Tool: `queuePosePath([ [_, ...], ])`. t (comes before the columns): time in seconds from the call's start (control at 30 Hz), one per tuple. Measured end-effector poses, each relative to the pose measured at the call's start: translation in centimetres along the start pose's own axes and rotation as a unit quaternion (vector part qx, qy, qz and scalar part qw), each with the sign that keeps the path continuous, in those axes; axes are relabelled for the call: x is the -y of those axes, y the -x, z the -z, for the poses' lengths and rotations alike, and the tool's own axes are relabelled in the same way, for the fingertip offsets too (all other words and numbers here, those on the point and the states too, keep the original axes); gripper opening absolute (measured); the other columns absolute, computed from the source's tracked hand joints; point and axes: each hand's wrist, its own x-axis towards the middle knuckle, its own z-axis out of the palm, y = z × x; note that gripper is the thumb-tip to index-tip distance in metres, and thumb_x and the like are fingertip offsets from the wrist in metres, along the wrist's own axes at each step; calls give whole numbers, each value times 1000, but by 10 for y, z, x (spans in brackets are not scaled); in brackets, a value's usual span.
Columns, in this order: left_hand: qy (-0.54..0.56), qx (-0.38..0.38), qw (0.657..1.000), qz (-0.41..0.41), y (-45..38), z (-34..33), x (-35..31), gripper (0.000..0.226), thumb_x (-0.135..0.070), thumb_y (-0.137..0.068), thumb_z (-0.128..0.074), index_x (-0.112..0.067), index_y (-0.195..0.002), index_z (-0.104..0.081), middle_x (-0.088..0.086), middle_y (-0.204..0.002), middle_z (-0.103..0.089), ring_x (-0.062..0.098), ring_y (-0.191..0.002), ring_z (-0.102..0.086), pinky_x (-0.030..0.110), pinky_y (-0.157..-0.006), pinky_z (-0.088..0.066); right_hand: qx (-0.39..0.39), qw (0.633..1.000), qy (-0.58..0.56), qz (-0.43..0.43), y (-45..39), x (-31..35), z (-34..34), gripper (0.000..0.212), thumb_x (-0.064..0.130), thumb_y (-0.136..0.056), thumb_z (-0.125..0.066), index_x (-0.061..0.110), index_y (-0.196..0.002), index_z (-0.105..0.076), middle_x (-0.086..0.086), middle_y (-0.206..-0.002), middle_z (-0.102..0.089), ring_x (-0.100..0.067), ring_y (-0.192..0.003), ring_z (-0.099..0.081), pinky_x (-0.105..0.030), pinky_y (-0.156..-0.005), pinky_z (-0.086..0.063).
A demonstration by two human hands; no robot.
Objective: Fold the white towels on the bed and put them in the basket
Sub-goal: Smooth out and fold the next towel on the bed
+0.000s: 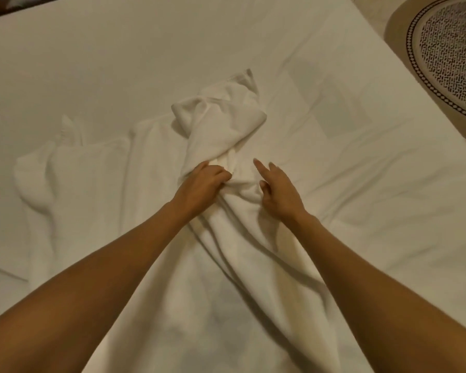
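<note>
Left hand (202, 184) curled shut, fingers (221, 174) pinching a gathered ridge of the white towel (226, 125), thumb pressed against the cloth on the far side. Right hand (277, 192) just beside it, partly open: index finger (258, 168) stretched straight and pointing away across the bed, the next finger loosely extended, the rest bent, thumb tucked into a fold of the same towel; whether that thumb truly grips or merely rests, hard to tell. Between the two hands, a bunched knot of terry, soft and thick, creases fanning outward from it. Beyond the fingertips, the towel's far end rumpled into a tall, loose heap with a rolled hem and a pointed corner sticking up. Toward the near edge, the same towel draped long and wide between the bare forearms, falling in deep diagonal pleats. To the left, a second towel (73, 168) lying mostly flat, edges wavy, one corner peaked, touching or overlapping the first along its side. Underneath everything, the bed sheet (119, 49), smooth, pale, lightly wrinkled. At the upper right, off the mattress edge, a round patterned rug (447, 49) with a tan border, dotted ring and dark speckled centre.
</note>
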Motion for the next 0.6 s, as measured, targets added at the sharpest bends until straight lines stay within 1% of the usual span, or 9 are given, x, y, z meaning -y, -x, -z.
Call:
queuePosePath([
  [0.13,-29,-19,999,-40,5,3,6,21,11,-77,-63,-5,-89,-72,14,-92,-72,28,-85,-68,42,-93,-48,91,993,56,44,-24,13,4,46,13,-98,-40,29,-141,-40,-15,-156,-21,-29,-141,-25,-41,-112,-30],
  [0.23,-40,-9,997,-68,9,3,11,26,12,-73,-68,-4,-92,-73,15,-97,-73,29,-87,-70,40,-90,-52,115,988,82,56,-25,16,1,38,13,-94,-48,22,-130,-48,-13,-147,-34,-29,-135,-34,-42,-103,-39],
  [0.3,-39,15,997,-62,10,0,13,33,10,-78,-64,-5,-106,-69,16,-114,-69,30,-103,-66,39,-94,-50,93,986,110,82,-22,17,-1,25,11,-92,-49,18,-116,-52,-8,-131,-47,-27,-123,-43,-40,-91,-43],
  [0.37,-43,50,997,-28,8,-4,16,40,2,-89,-54,-5,-129,-56,16,-137,-54,30,-127,-51,39,-109,-38,67,981,143,110,-18,17,-2,19,7,-88,-50,14,-105,-52,-5,-114,-54,-25,-112,-46,-37,-81,-43],
  [0.4,-48,56,997,-14,6,-6,19,42,-3,-94,-49,-4,-136,-48,16,-144,-46,29,-134,-43,38,-114,-31,58,979,154,121,-16,16,-3,18,5,-86,-49,14,-103,-51,-4,-110,-54,-25,-110,-46,-35,-79,-41],
  [0.47,-63,66,996,3,1,-6,24,45,-14,-99,-42,-3,-142,-37,16,-150,-37,27,-139,-35,35,-117,-23,49,972,181,143,-12,16,-3,18,6,-88,-46,13,-103,-50,-6,-117,-53,-26,-115,-43,-35,-86,-40],
  [0.5,-78,72,994,4,-3,-5,26,45,-16,-99,-42,-3,-142,-37,16,-150,-36,26,-138,-35,34,-116,-22,53,965,204,154,-10,16,-4,18,9,-90,-45,13,-107,-50,-8,-131,-48,-28,-125,-38,-38,-96,-39],
  [0.53,-96,78,992,3,-6,-3,28,44,-17,-98,-44,-4,-140,-38,14,-149,-37,26,-136,-36,33,-114,-23,62,957,229,167,-8,15,-5,19,12,-93,-43,14,-111,-49,-10,-146,-37,-28,-136,-29,-42,-107,-32],
  [0.6,-120,85,989,3,-12,2,30,40,-14,-96,-46,-6,-135,-42,12,-146,-40,25,-130,-41,33,-110,-26,82,936,274,205,-3,13,-8,23,16,-98,-38,15,-120,-46,-10,-157,-18,-25,-146,-13,-44,-118,-15],
])
